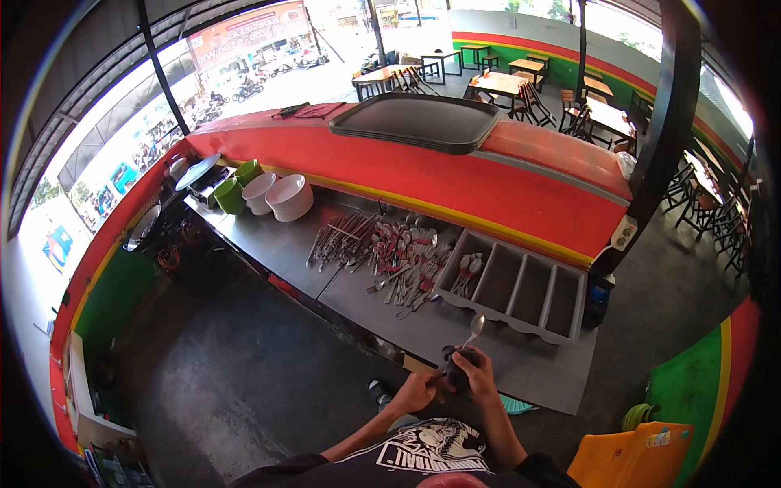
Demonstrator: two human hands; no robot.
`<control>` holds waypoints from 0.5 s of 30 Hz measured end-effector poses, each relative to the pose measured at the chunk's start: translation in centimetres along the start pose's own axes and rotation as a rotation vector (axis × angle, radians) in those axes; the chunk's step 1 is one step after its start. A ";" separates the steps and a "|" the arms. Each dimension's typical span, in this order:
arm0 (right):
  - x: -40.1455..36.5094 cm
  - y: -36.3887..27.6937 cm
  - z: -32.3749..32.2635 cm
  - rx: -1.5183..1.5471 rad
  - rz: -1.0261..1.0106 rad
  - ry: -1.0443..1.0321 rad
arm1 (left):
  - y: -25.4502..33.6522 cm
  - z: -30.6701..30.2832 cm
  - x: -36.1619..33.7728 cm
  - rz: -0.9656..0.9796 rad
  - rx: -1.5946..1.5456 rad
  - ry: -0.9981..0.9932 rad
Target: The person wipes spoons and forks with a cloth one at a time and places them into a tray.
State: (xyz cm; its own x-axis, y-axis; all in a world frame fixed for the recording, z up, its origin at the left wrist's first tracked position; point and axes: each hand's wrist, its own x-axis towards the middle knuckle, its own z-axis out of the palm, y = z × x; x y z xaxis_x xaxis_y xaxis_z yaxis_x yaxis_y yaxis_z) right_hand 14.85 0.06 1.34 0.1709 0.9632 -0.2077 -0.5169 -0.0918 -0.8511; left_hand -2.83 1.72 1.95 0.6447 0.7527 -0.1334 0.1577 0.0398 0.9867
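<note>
A metal spoon (477,326) points up and away in front of my body, bowl uppermost. My right hand (482,378) is closed around a dark cloth (460,370), which wraps the spoon's handle. Just to the left, my left hand (416,392) is closed in a fist at the handle's lower end, mostly hiding it. Beyond my hands a grey cutlery tray (571,313) stands on the metal counter (374,313), with several spoons (468,275) in its leftmost compartment. Left of the tray lies a loose pile of forks and spoons (404,259).
Chopsticks (342,237) lie left of the cutlery pile. Stacked white bowls (289,198) and green containers (230,197) stand further left. Dark serving trays (415,122) rest on the red ledge (390,183). An orange container (630,457) is at my right.
</note>
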 end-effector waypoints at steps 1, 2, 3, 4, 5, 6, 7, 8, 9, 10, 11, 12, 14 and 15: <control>-0.1 -0.2 0.1 -0.011 0.001 -0.014 | -0.3 0.1 0.1 0.013 0.011 0.019; -0.2 -0.4 0.1 -0.026 -0.006 -0.005 | -0.7 0.2 0.2 0.007 -0.002 0.017; -0.3 -0.7 0.0 -0.041 -0.013 0.003 | -1.0 0.3 0.3 0.002 -0.015 0.016; -0.3 -0.9 0.0 -0.057 -0.019 0.010 | -1.1 0.4 0.4 -0.003 -0.028 0.015; -0.3 -0.8 -0.3 -0.084 -0.047 0.017 | -1.2 0.4 0.5 -0.003 0.041 0.039; -0.2 -0.6 -0.7 -0.111 -0.075 0.023 | -1.2 0.4 0.6 -0.002 0.111 0.063; -0.1 -0.5 -1.1 -0.139 -0.103 0.030 | -1.1 0.3 0.7 -0.002 0.180 0.086; -0.2 -0.6 -1.4 -0.181 -0.124 0.025 | -0.9 0.3 0.8 0.037 0.151 0.154; -0.2 -0.8 -1.7 -0.223 -0.144 0.021 | -0.5 0.2 0.9 0.075 0.123 0.221; -0.3 -0.9 -1.9 -0.265 -0.164 0.017 | -0.2 0.1 1.0 0.113 0.093 0.289; -0.3 -0.9 -2.3 -0.359 -0.166 -0.024 | 0.1 0.1 1.2 0.091 0.038 0.310; -0.3 -0.8 -2.6 -0.452 -0.167 -0.065 | 0.6 0.0 1.4 0.067 -0.017 0.332; -0.5 -0.8 -2.7 -0.585 -0.158 -0.152 | 2.2 0.2 1.7 0.058 -0.072 0.376; -0.8 -1.0 -2.3 -0.625 -0.150 -0.197 | 2.3 0.5 2.0 0.089 -0.069 0.382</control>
State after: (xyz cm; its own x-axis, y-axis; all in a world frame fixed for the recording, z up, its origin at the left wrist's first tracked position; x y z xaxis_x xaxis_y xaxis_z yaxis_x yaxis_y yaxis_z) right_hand 17.14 -1.17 1.21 0.0163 0.9996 -0.0242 0.0931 -0.0257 -0.9953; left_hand -0.86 2.97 3.91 0.3266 0.9450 -0.0152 0.0549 -0.0029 0.9985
